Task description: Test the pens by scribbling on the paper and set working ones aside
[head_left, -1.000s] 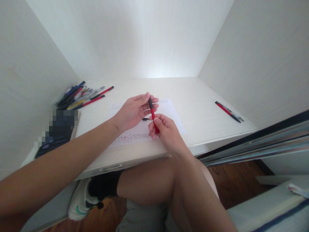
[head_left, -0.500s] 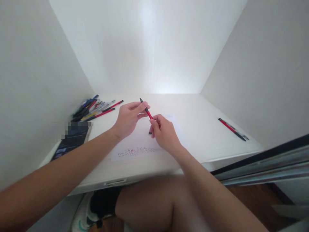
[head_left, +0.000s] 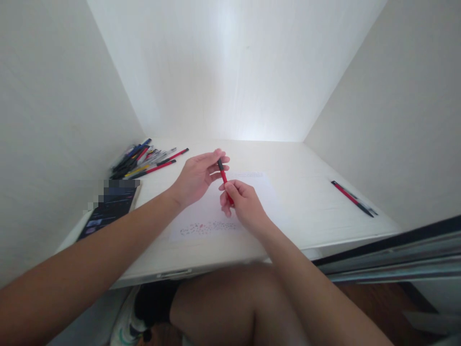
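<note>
A red pen (head_left: 224,178) with a black end stands slanted over the paper. My right hand (head_left: 245,199) is closed on its red barrel, thumb on top; the barrel's lower end shows below the thumb. At the upper, black end is my left hand (head_left: 198,175), with thumb and fingers closed around that end. Whether the pen's point is out cannot be seen. Beneath both hands lies a white sheet of paper (head_left: 201,211) with a band of small dark and reddish marks near its lower edge.
On the left of the white desk (head_left: 302,192) lies a pile of pens (head_left: 135,158). A phone (head_left: 111,209) with a lit dark screen sits nearer me. Two pens, one a red and black pen (head_left: 351,197), lie at the right wall. My legs are under the desk.
The pen has become steeper, and its red barrel now extends below my right thumb. My right hand has moved slightly down. My left thumb has shifted to the black end.
</note>
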Demonstrator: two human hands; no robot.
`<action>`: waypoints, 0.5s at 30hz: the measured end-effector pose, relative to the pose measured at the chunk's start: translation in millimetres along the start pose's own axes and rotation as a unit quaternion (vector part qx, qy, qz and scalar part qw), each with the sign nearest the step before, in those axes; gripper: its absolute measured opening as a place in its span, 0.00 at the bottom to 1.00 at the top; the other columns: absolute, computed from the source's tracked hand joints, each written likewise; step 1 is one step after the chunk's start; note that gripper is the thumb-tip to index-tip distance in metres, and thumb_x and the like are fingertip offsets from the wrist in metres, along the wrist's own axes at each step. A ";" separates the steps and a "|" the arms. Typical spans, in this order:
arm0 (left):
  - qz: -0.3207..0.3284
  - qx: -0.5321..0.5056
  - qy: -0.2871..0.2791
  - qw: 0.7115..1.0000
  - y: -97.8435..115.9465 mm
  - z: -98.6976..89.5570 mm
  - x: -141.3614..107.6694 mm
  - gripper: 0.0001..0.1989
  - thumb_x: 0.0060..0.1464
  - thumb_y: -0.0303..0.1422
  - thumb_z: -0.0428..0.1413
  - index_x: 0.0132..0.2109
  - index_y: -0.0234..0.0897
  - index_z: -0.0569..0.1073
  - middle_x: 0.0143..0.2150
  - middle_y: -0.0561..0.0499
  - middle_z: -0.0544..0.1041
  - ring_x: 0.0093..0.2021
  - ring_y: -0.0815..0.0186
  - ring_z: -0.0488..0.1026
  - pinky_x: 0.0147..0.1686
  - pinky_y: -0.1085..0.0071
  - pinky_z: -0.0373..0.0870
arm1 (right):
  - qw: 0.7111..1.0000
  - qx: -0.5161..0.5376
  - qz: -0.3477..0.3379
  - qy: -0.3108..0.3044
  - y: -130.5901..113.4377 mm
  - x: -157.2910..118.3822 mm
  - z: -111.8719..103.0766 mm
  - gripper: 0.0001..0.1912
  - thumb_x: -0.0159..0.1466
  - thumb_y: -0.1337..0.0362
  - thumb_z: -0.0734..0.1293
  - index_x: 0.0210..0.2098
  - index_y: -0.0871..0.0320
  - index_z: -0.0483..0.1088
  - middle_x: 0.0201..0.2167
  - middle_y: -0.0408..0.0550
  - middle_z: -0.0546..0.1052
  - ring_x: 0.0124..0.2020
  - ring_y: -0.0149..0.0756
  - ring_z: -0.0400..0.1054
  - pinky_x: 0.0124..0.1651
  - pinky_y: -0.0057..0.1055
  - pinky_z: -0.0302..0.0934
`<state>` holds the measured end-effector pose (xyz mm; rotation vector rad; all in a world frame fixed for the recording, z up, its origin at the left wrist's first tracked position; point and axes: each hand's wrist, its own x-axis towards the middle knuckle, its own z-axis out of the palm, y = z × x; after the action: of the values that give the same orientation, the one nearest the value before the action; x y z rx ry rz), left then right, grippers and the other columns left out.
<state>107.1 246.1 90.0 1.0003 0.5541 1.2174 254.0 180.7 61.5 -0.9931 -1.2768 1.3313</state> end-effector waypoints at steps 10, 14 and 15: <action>-0.114 -0.028 -0.052 0.992 -1.2 -1.5 -2.1 0.13 0.65 0.44 0.63 0.38 0.38 0.78 0.35 0.50 0.80 0.37 0.62 0.80 0.37 0.67 0.76 | 0.955 0.232 0.137 -0.127 -14.6 -19.9 -9.1 0.11 0.69 0.58 0.68 0.34 0.57 0.69 0.20 0.33 0.63 0.16 0.22 0.47 0.29 0.30 0.56; -0.089 -0.045 -0.027 0.995 -7.2 -0.6 -1.9 0.11 0.64 0.41 0.64 0.43 0.38 0.80 0.40 0.49 0.82 0.37 0.66 0.80 0.38 0.70 0.76 | 0.982 0.134 0.090 -0.097 -4.3 -14.1 -11.9 0.13 0.72 0.54 0.65 0.36 0.56 0.71 0.23 0.39 0.72 0.19 0.28 0.61 0.30 0.32 0.60; -0.077 -0.045 -0.018 0.996 -9.5 -0.9 -1.5 0.10 0.63 0.40 0.65 0.43 0.37 0.80 0.41 0.49 0.82 0.37 0.67 0.79 0.38 0.71 0.76 | 0.991 0.081 0.068 -0.078 -0.3 -11.0 -12.9 0.13 0.72 0.54 0.64 0.37 0.56 0.71 0.24 0.41 0.74 0.20 0.29 0.64 0.31 0.33 0.61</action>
<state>110.7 244.9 81.2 0.8861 0.5335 1.0751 268.4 172.1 59.6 -0.8882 -1.2107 1.6195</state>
